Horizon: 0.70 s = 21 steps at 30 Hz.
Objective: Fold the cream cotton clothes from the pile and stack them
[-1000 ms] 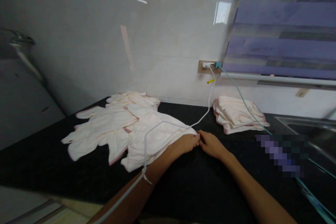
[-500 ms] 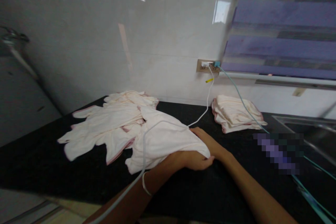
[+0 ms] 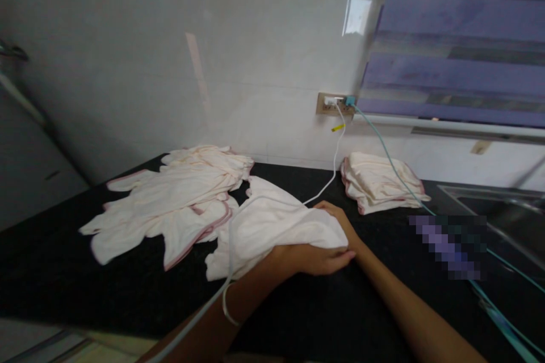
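A white cloth garment (image 3: 272,227) lies bunched on the dark counter, its right end between my two hands. My left hand (image 3: 313,259), with a pale bangle on the wrist, is curled along the near edge, fingers pointing right. At the far right edge, my right hand (image 3: 336,216) holds the same cloth, its fingertips partly hidden. To the left spreads a loose pile of cream-white garments (image 3: 170,198) with pinkish edging. A white cable (image 3: 232,238) runs across the held cloth and over my left forearm.
A neat folded stack of similar cloths (image 3: 381,181) sits against the wall at right, beside a metal sink (image 3: 460,198). Plugs are in the wall socket (image 3: 336,103). A teal cord (image 3: 385,150) trails down past a blurred-out patch. The black counter (image 3: 55,272) runs leftward.
My hands and the held cloth have shifted slightly right, widening the gap from the left pile. The cloth's right end looks more rounded and gathered. The camera view has turned slightly.
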Each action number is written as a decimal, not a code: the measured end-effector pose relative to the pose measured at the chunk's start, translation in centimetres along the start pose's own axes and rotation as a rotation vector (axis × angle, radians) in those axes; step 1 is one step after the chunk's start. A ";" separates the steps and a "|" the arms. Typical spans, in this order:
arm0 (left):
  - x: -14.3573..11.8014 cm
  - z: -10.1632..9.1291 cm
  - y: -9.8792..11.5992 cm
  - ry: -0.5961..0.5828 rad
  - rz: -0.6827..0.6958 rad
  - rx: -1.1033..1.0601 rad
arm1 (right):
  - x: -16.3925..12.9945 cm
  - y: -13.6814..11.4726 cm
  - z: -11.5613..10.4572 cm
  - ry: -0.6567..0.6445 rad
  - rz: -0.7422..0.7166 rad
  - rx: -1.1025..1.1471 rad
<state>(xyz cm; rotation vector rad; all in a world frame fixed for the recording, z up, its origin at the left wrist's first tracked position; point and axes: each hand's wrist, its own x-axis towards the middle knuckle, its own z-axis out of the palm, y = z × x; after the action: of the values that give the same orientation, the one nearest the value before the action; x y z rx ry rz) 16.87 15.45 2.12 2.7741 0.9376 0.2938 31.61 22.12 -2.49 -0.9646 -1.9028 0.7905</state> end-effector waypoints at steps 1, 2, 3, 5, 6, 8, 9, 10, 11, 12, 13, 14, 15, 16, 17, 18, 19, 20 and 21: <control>0.0 -0.3 -0.1 0.018 0.005 -0.002 | -0.1 0.3 -0.3 0.053 0.014 0.040; 0.0 -0.6 -0.3 0.051 -0.003 -0.009 | -0.1 0.6 -0.6 0.095 0.025 0.065; 0.1 -0.9 -0.6 0.094 -0.021 -0.027 | -0.1 0.9 -0.9 0.138 0.041 0.082; 0.1 -1.2 -1.3 0.157 -0.064 -0.076 | 0.1 1.6 -1.3 0.244 0.101 0.114; 0.2 -1.2 -1.7 0.180 -0.096 -0.105 | 0.2 1.9 -1.5 0.318 0.146 0.143; 0.2 -1.3 -2.4 0.225 -0.182 -0.147 | 0.5 2.5 -1.8 0.478 0.242 0.217; 0.2 -1.3 -2.7 0.253 -0.224 -0.155 | 0.7 2.7 -2.0 0.547 0.276 0.257; 0.2 -1.3 -2.9 0.280 -0.254 -0.155 | 0.9 2.9 -2.2 0.595 0.295 0.294; 0.2 -1.3 -3.0 0.303 -0.265 -0.151 | 1.0 3.1 -2.5 0.628 0.302 0.327; 0.1 -1.3 -3.1 0.320 -0.265 -0.148 | 1.2 3.3 -2.8 0.655 0.303 0.353; 0.1 -1.3 -3.2 0.327 -0.263 -0.144 | 1.2 3.4 -3.2 0.683 0.303 0.375; 0.0 -1.3 -3.3 0.325 -0.266 -0.140 | 1.3 3.5 -3.5 0.715 0.306 0.390; -0.1 -1.3 -3.4 0.317 -0.276 -0.133 | 1.3 3.6 -3.9 0.747 0.311 0.399; -0.2 -1.3 -3.5 0.307 -0.289 -0.121 | 1.4 3.8 -4.2 0.778 0.315 0.405; -0.3 -1.3 -3.6 0.305 -0.302 -0.105 | 1.4 3.9 -4.5 0.803 0.318 0.410; -0.3 -1.2 -3.7 0.308 -0.312 -0.087 | 1.3 4.0 -4.7 0.817 0.319 0.414; -0.4 -1.2 -3.9 0.311 -0.317 -0.070 | 1.3 4.2 -4.9 0.815 0.316 0.414; -0.5 -1.1 -4.0 0.310 -0.330 -0.052 | 1.3 4.3 -5.0 0.799 0.306 0.405; -0.5 -1.1 -4.1 0.303 -0.351 -0.035 | 1.3 4.5 -5.1 0.763 0.288 0.379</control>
<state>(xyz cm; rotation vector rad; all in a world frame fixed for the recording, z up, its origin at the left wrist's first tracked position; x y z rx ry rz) 13.87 18.48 2.09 2.5119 1.4479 0.6735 37.10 26.30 -3.29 -1.1018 -0.9356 0.7609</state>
